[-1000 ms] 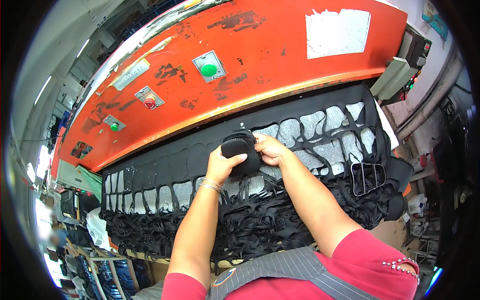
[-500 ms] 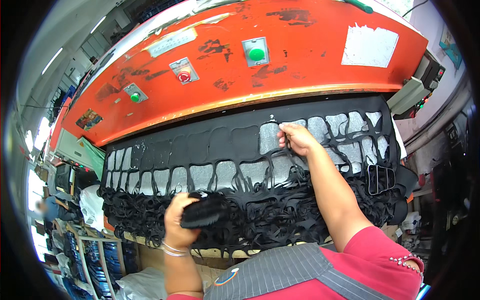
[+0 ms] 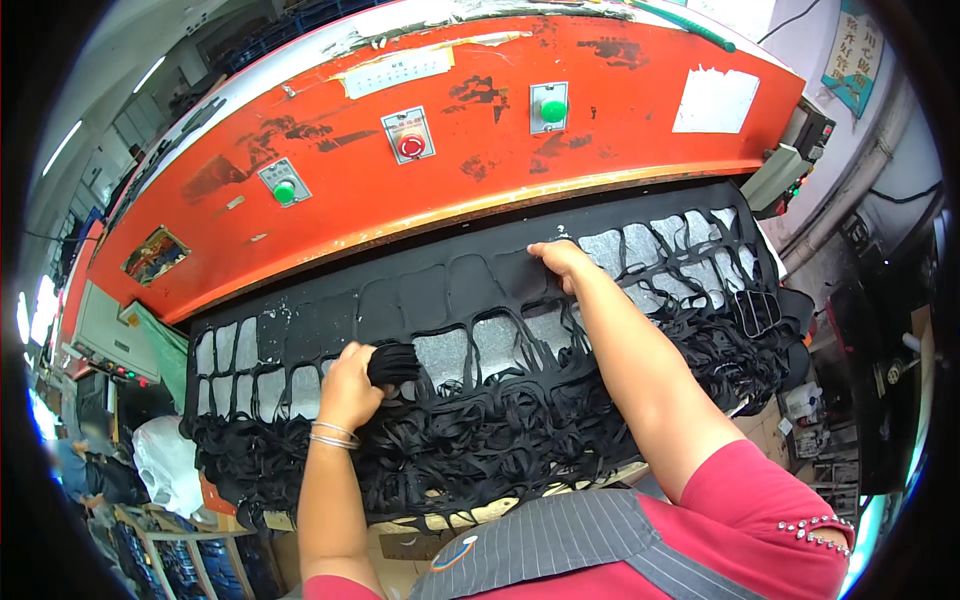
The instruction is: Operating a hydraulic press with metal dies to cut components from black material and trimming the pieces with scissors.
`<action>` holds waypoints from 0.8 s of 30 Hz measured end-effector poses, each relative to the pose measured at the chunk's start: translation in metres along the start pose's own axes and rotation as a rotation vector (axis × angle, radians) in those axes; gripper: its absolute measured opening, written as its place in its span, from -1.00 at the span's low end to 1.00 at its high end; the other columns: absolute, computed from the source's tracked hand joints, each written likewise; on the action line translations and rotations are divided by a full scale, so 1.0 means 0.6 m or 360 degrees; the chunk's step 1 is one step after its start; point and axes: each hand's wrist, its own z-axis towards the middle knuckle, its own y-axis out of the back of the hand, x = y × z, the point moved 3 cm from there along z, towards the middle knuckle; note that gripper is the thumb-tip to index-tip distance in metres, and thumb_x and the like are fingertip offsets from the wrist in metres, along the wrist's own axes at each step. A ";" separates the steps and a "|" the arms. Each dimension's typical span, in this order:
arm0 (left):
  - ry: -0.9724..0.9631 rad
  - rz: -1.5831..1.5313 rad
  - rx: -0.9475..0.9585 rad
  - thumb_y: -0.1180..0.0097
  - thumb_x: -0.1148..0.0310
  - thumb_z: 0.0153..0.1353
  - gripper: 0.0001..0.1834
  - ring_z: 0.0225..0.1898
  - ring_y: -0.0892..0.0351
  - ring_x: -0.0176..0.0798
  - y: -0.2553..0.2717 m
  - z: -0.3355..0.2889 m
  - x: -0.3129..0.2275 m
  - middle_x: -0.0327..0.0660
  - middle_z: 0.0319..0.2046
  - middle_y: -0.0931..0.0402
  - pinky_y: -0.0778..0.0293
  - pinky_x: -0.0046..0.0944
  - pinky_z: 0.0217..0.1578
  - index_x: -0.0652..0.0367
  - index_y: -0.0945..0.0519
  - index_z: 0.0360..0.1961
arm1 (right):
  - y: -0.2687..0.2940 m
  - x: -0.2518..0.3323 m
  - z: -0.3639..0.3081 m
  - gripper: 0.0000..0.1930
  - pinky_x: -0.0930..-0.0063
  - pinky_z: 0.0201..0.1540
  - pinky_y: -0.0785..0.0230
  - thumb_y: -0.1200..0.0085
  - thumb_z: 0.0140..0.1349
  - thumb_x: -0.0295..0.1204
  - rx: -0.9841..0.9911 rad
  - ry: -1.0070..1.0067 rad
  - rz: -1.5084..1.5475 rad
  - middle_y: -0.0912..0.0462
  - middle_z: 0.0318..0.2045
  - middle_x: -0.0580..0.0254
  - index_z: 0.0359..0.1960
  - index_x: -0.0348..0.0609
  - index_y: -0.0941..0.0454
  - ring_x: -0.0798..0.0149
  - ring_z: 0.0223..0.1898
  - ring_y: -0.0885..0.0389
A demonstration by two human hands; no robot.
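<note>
My two hands work over one black sheet [image 3: 560, 213], spread below an orange-red machine panel [image 3: 340, 215]. My left hand [image 3: 350, 388], ringed by at least two bangles [image 3: 334, 435], grasps one stack of black pieces [image 3: 396, 364] above the sheet's lower row; its layers are too close to count. My right hand [image 3: 562, 262] has its fingertips at the upper row, by the rightmost of about six outlined pieces [image 3: 472, 283]; I cannot tell whether they pinch it. Three grey patches [image 3: 226, 348] show at that row's left end. To the right lies one metal frame [image 3: 757, 313] on tangled black strips [image 3: 480, 455]. The panel carries two green buttons [image 3: 553, 110], one red button [image 3: 411, 147] on a printed plate, one pale label [image 3: 398, 72] in print too small to read, and one torn white paper [image 3: 715, 100]. One teal wall sign [image 3: 852, 58] bears two columns of characters.
</note>
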 end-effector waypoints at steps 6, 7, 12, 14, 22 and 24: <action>-0.1072 0.0783 -0.0149 -0.10 0.51 -0.11 -0.83 -0.13 -0.51 -0.14 0.018 0.114 -0.100 -0.25 -0.36 -0.45 -0.17 0.03 0.24 0.06 -0.57 -0.41 | -0.052 0.034 -0.034 -0.25 0.25 0.08 -0.40 0.20 0.32 0.19 0.0293 -0.0075 0.0708 -0.54 0.06 -0.02 0.14 -0.35 -0.37 0.10 0.05 -0.53; -0.1148 0.0844 -0.0131 -0.10 0.54 -0.13 -0.82 -0.08 -0.49 -0.17 0.005 0.136 -0.123 -0.28 -0.32 -0.46 -0.08 0.06 0.31 0.07 -0.57 -0.42 | -0.058 0.032 -0.037 -0.25 0.25 0.08 -0.40 0.20 0.32 0.19 0.0281 -0.0069 0.0719 -0.54 0.06 -0.02 0.14 -0.35 -0.37 0.10 0.05 -0.53; -0.1650 0.0944 -0.0123 -0.05 0.30 0.00 -0.83 0.39 -0.09 -0.22 -0.113 0.227 -0.208 -0.19 0.30 -0.27 0.18 0.10 0.40 0.08 -0.66 -0.54 | -0.066 0.005 -0.036 -0.31 0.33 -0.03 -0.42 0.28 0.26 0.30 0.0227 0.0159 0.1084 -0.61 -0.19 0.20 -0.05 -0.11 -0.46 0.30 -0.17 -0.55; -0.1795 0.1012 -0.0093 -0.06 0.30 0.00 -0.84 0.36 -0.13 -0.23 -0.149 0.248 -0.248 -0.17 0.27 -0.31 0.17 0.05 0.41 0.05 -0.67 -0.52 | -0.045 -0.010 -0.012 -0.33 0.45 -0.21 -0.45 0.28 0.24 0.32 0.0389 0.0219 0.1232 -0.61 -0.28 0.29 -0.07 -0.06 -0.44 0.36 -0.25 -0.57; -0.1523 0.1040 0.0046 -0.05 0.31 0.02 -0.88 -0.09 -0.43 -0.26 -0.156 0.252 -0.258 -0.18 0.04 -0.49 -0.28 -0.25 -0.01 0.01 -0.62 -0.51 | -0.006 -0.027 -0.001 -0.49 0.54 -0.34 -0.42 0.10 0.29 0.16 0.0700 0.0108 0.1122 -0.60 -0.43 0.30 -0.24 -0.08 -0.49 0.42 -0.42 -0.55; -0.1577 0.1004 -0.0026 -0.04 0.31 0.02 -0.88 -0.08 -0.43 -0.26 -0.152 0.237 -0.255 -0.18 0.09 -0.46 -0.27 -0.25 0.00 0.01 -0.62 -0.51 | -0.002 -0.026 -0.014 -0.50 0.56 -0.35 -0.41 0.10 0.30 0.14 0.0664 0.0112 0.1075 -0.60 -0.42 0.30 -0.26 -0.08 -0.51 0.43 -0.43 -0.54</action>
